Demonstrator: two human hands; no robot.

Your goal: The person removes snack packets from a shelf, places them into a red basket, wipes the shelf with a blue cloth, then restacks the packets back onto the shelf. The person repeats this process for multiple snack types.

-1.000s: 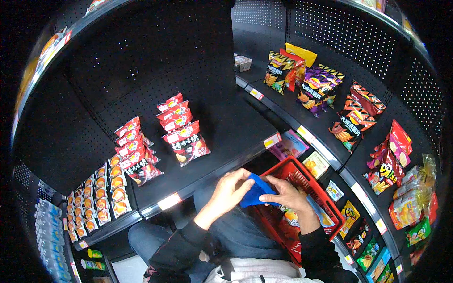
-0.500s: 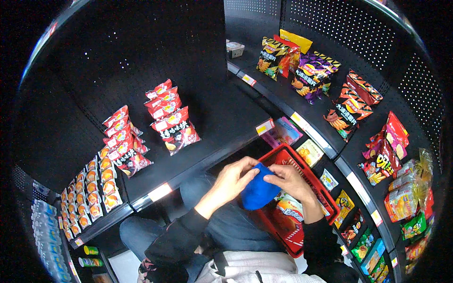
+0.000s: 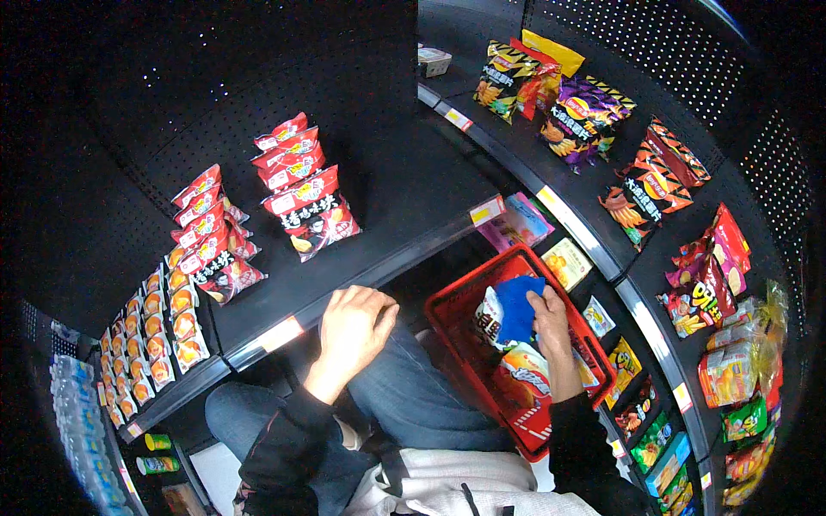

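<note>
A blue cloth (image 3: 520, 311) is in my right hand (image 3: 552, 320), pinched between thumb and fingers. It hangs inside a red plastic basket (image 3: 456, 298) to the right of my knee. Against the cloth leans a white and dark snack bag (image 3: 489, 320). Below it in the basket lies an orange, red and white snack package (image 3: 523, 374). My left hand (image 3: 354, 334) hovers over my thigh near the shelf edge, back upward. Its fingers are loosely curled together, and no object shows in them.
Red and black snack bags (image 3: 311, 215) stand in rows on the black shelf (image 3: 387, 228) ahead, beside small orange and white packs (image 3: 153, 335) at left. More chip bags (image 3: 645, 185) line the curving shelf at right. Water bottles (image 3: 73, 413) stand at far left.
My left hand has let go of the blue cloth and moved left. My right hand has carried the cloth right into the basket, where a white and dark bag now shows.
</note>
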